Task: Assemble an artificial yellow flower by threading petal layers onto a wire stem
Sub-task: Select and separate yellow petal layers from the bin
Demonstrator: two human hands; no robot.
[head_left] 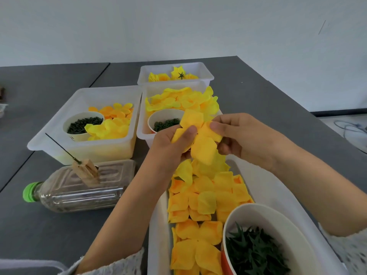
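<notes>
Grey bench point(49, 231) holds bins of petals while both hands, left point(170, 143) and right point(240, 135), pinch one yellow petal layer point(200, 139) above the near bin point(156, 235), likely peeling it free, before poking it onto the stem point(59, 145).

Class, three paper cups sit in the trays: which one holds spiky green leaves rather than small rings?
The nearest paper cup, bottom right; the two farther cups hold small dark rings.

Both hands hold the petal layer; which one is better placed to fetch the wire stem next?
Probably the left hand. The wire stem stands clipped on the bottle at the person's left, nearer that hand; the right hand can keep pinching the petal layer.
</notes>
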